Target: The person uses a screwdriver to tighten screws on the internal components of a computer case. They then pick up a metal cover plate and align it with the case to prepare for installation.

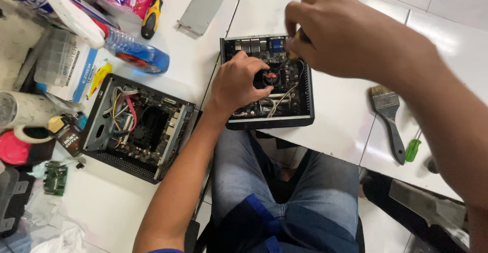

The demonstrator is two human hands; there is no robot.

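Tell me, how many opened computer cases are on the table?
2. One case lies at the table edge under both hands, left hand and right hand. The second case lies to its left, untouched. Others may be out of view.

Two opened small computer cases lie on the tabletop — one point(268, 83) near the front edge at the middle, another point(136, 127) toward the left front corner. Two screwdrivers: a yellow-and-black one point(151, 17) by the back edge, a green-handled one point(413, 149) at the right. One paintbrush point(389, 121), one grey metal bracket point(205, 4), one blue spray bottle point(109, 37) and one loose green circuit board point(55, 178). Two hands — left point(239, 83), right point(345, 32).
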